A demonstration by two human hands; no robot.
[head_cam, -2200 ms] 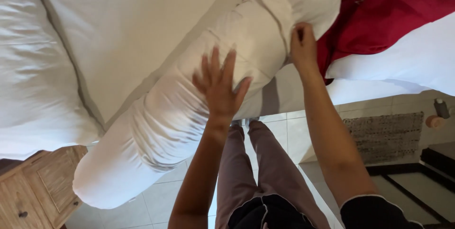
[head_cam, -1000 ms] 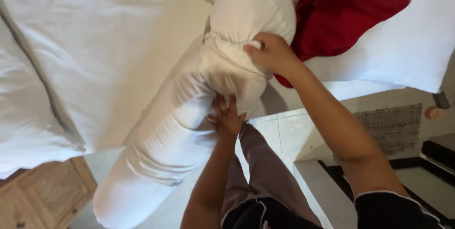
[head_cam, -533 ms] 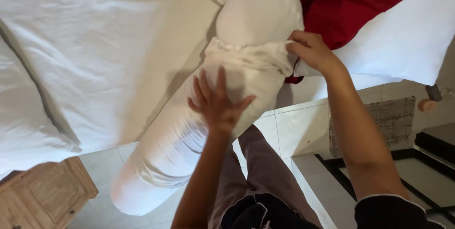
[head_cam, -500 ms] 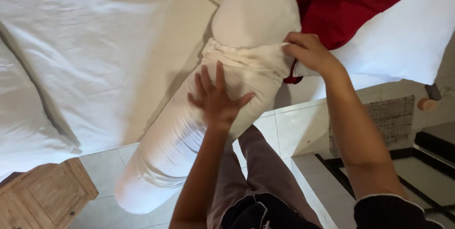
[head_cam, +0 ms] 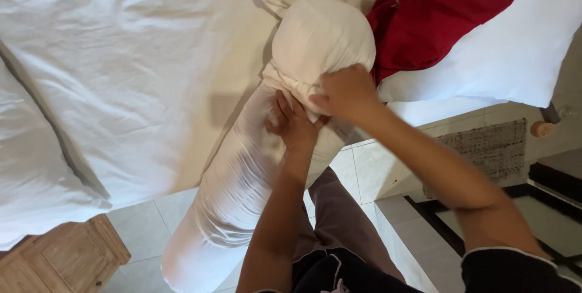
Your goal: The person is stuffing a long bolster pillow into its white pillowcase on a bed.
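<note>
A bed (head_cam: 121, 56) with a wrinkled white sheet fills the upper left of the head view; below it lie a pale tiled floor (head_cam: 370, 169), a wooden stand (head_cam: 60, 259) at the lower left and a woven mat (head_cam: 485, 147) at the right. A red cloth (head_cam: 430, 14) and a white pillow (head_cam: 509, 44) rest on the bed's right end.

The long white bolster (head_cam: 242, 166) lies diagonally, its upper end on the bed and its lower end hanging over the floor beside the person's legs. Its pillowcase (head_cam: 224, 208) covers the lower part; the rounded top of the bolster remains bare above a bunched hem.

Change since half a second ago: the left hand (head_cam: 292, 124), previously flat and spread on the middle of the bolster, has moved up to the bunched hem and its fingers now curl into the fabric. The right hand (head_cam: 345, 93), previously at the right edge of the hem, has shifted inward and now sits clenched on the gathered fabric just above the left hand. Both hands are touching or nearly so. The left grip appears closed on the hem, though the right hand partly hides its fingertips.

Judgement: both hands now work the hem together, and the case is only partly drawn over the bolster.
</note>
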